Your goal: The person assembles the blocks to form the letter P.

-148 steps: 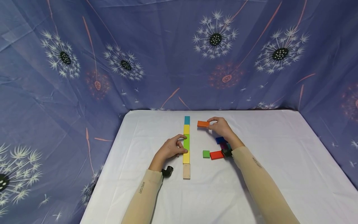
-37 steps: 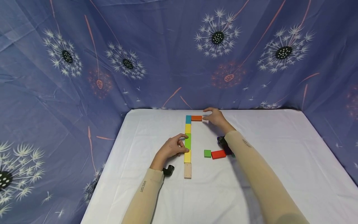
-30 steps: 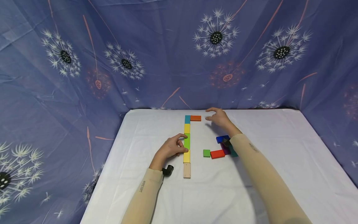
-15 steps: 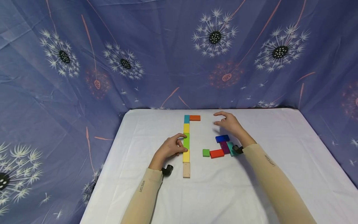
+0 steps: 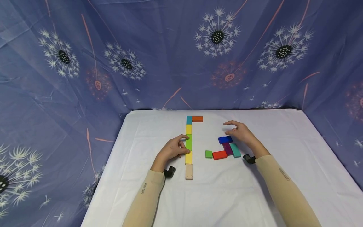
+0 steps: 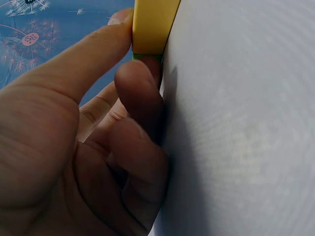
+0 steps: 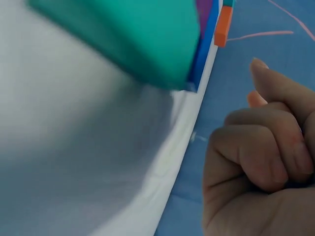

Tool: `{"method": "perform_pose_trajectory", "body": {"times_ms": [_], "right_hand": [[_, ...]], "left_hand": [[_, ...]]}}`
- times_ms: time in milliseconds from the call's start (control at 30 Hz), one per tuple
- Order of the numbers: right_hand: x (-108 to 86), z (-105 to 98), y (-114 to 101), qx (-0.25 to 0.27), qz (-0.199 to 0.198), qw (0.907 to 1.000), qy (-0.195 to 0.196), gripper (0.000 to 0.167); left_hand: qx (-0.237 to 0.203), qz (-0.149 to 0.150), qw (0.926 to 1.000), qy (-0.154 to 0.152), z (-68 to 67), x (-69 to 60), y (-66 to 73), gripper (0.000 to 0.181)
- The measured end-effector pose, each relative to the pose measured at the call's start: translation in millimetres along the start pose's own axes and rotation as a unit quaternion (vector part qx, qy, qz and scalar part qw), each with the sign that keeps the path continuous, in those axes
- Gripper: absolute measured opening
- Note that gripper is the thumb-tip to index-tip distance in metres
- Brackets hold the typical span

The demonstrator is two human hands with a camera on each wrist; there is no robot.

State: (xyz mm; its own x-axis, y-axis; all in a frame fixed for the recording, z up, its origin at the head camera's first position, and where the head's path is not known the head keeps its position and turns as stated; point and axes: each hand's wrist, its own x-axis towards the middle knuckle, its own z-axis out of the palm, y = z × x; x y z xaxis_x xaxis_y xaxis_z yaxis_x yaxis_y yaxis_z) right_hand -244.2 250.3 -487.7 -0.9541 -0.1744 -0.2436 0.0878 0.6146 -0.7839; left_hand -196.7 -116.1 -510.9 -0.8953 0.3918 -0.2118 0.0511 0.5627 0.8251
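Note:
In the head view a straight row runs away from the person: a bare wooden block (image 5: 189, 171), a yellow block (image 5: 188, 157), a lime green block (image 5: 188, 142), another yellow block (image 5: 188, 129) and a light blue block (image 5: 189, 120). An orange block (image 5: 197, 119) adjoins the far block's right side. The left hand (image 5: 171, 148) touches the row's left side, index finger at the green block, thumb at the nearer yellow block (image 6: 155, 27). The right hand (image 5: 242, 131) hovers empty by a dark blue block (image 5: 225, 140), thumb and index finger apart, other fingers curled in the right wrist view.
Near the dark blue block lie a purple block (image 5: 227, 148), a teal block (image 5: 235, 150), a red block (image 5: 219, 155) and a small green block (image 5: 208, 154). White cloth (image 5: 215, 198) covers the table; a patterned blue curtain (image 5: 170, 63) hangs behind.
The orange block, earlier in the right hand, now lies against the light blue block. That hand has let go and moved right and nearer the person. The left hand stays at the row.

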Motion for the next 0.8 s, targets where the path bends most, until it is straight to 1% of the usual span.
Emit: {"method": "perform_pose_trajectory", "body": {"times_ms": [133, 267, 467, 600, 800], "right_hand": [[-4.7, 0.1, 10.4, 0.006, 0.019, 0.9995, -0.025, 0.053], [-8.8, 0.7, 19.1, 0.009, 0.034, 0.9989, -0.032, 0.050], [-12.1, 1.1, 29.6, 0.007, 0.030, 0.9987, -0.040, 0.050], [-13.5, 0.5, 32.8, 0.003, 0.029, 0.9984, -0.047, 0.050], [-13.9, -0.9, 36.0, 0.021, 0.039, 0.9968, -0.067, 0.048]], "left_hand": [[-0.004, 0.001, 1.0000, -0.001, -1.1, -0.7, -0.5, 0.064], [-0.005, 0.004, 1.0000, -0.001, -1.1, -0.4, -1.4, 0.064], [-0.002, 0.008, 1.0000, -0.002, -0.3, 0.7, -3.0, 0.065], [-0.003, 0.009, 0.9999, -0.003, -0.7, 0.7, -2.1, 0.065], [-0.003, 0.005, 1.0000, -0.004, -1.6, 0.1, -1.0, 0.064]]}}
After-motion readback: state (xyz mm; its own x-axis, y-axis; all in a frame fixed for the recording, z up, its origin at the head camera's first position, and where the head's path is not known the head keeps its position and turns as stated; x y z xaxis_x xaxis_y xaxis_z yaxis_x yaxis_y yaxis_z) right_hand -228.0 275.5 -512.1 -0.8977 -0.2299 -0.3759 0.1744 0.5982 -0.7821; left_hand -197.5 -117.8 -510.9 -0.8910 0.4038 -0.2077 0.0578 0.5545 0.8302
